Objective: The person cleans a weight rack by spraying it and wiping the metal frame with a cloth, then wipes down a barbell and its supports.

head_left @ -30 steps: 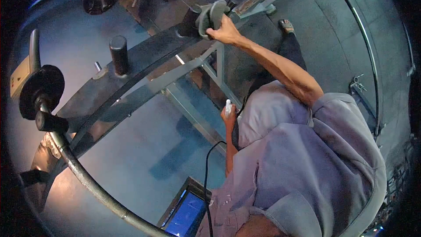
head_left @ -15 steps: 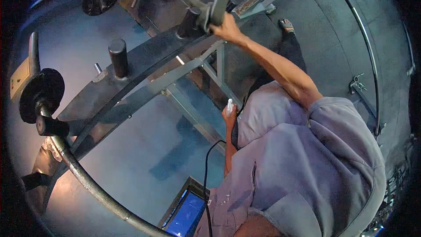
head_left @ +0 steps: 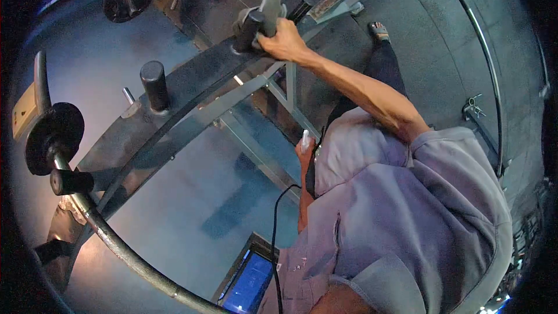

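Note:
My right hand point(head_left: 283, 40) is closed around a folded grey cloth point(head_left: 271, 9). The cloth presses against the far side of an upright black peg point(head_left: 250, 30) and bunches out around it. This peg stands on the long dark curved beam point(head_left: 192, 75) of a gym rack. Low by my thigh, my left hand point(head_left: 303, 150) grips a small white object point(head_left: 306, 136) whose narrow end sticks up above the fingers; I cannot tell its kind.
Another black peg point(head_left: 154, 86) rises from the beam, left of the first. A curved metal bar point(head_left: 133, 259) with a black disc point(head_left: 55, 138) sweeps across the lower left. Near my torso are a lit screen point(head_left: 249, 285) and a hanging black cable point(head_left: 274, 227). My foot point(head_left: 379, 31) is on the dark floor.
My right hand has moved left and slightly down with the cloth, bringing it against the peg. My left hand stays about where it was.

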{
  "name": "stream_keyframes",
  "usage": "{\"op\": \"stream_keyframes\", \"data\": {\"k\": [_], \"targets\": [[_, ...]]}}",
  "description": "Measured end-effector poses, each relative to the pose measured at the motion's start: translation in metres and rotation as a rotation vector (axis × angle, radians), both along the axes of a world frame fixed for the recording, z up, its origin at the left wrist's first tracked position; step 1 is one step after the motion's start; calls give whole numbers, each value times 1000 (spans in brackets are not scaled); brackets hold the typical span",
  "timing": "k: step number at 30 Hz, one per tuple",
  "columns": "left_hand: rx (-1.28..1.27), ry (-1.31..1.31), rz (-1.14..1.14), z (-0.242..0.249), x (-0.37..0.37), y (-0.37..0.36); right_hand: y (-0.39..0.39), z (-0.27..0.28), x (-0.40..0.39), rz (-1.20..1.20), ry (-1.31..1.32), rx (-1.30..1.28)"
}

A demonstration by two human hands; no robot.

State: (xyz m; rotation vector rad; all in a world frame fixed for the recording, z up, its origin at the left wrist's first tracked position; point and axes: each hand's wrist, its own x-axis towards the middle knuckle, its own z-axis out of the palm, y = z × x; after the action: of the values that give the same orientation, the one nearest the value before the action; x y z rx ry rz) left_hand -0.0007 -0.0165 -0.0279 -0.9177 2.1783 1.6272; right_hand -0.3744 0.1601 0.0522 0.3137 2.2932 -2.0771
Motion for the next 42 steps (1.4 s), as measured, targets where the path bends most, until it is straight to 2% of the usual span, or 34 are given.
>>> {"op": "stream_keyframes", "data": {"k": [3, 4, 6, 8, 9, 12, 13, 16, 18, 20, 23, 26, 28, 30, 32, 33, 36, 37, 38, 39, 40, 41, 42], "targets": [[-96, 27, -95, -9, 6, -15, 11, -16, -8, -152, -31, -31], [-131, 40, -123, -5, 3, -15, 9, -40, -21, -176, -118, 31], [-193, 62, -187, -3, -3, -16, 28, 9, -17, -70, -267, -30], [-247, 77, -231, 3, -4, -6, 9, -1, -10, -25, -268, -304], [-196, 4, -219, 10, -7, -2, 4, 3, -1, -55, -119, -332], [-116, -129, -170, 32, -29, 4, 10, -8, 0, -139, 78, -202], [-127, -129, -146, 34, -30, 8, 16, -3, -1, -168, -4, -183], [-157, -144, -104, 32, -34, 7, 12, -5, -2, 29, -168, -61], [-142, -144, -67, 29, -21, 9, 8, 9, 22, 25, 141, -201], [-99, -109, -33, 24, -15, 10, 2, -12, 37, 51, 348, 89], [-38, -51, -6, 17, -15, 6, 4, -9, 36, -81, 342, -3], [-32, -82, -1, 14, -16, 4, 10, -11, 8, 118, -7, 104], [-4, -89, 7, 10, -14, 2, 10, -11, -13, -16, -177, 45], [65, -64, 0, 5, -17, -5, -1, -6, -17, 33, -233, 55], [-207, 21, -144, 16, -20, 8, 4, 30, 1, 43, -101, -105], [-196, -14, -126, 18, -21, 12, 0, 23, 1, 25, -148, -49], [-176, -103, -79, 21, -32, 15, 18, 1, 1, -37, 0, -124], [-174, -137, -65, 24, -30, 14, 6, -41, -10, -33, -1, 30], [-227, -55, -147, 19, -22, 2, 9, -31, -13, -77, -170, 141], [-274, 36, -241, 8, -21, -10, 7, -20, -10, -77, -186, 57], [-267, -85, -255, 13, -28, -8, 5, -12, -6, -70, -201, -20], [-262, -206, -275, 17, -34, -7, -2, -14, 1, -24, -6, -262], [-269, -158, -241, 20, -34, 2, 1, 5, 11, -44, 57, -295]]}}
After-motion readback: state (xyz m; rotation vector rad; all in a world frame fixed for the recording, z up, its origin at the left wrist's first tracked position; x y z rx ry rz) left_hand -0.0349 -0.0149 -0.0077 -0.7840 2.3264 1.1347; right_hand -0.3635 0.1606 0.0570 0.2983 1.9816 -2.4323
